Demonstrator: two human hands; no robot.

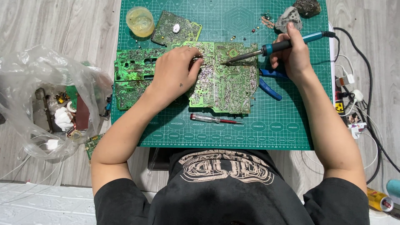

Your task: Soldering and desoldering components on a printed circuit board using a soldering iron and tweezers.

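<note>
Nearest, low in the frame, a red-handled screwdriver (213, 119) lies unused on the green cutting mat (283, 129). Mid-frame, the large circuit board (225, 83) rests solder side up; its joints look mostly intact, so most of the work seems left. The left hand (175, 75) presses on the board, fingers pinching tweezers (201, 57). The right hand (293, 54), fingers clenched, angles the soldering iron (266, 50) tip onto the board. Farther, a smaller board (175, 28) and yellow jar (140, 21) sit.

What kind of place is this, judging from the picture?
Probably a home or hobby electronics repair spot on a floor. A green cutting mat holds a large circuit board, the right hand holds a soldering iron, and the left hand holds tweezers.
</note>
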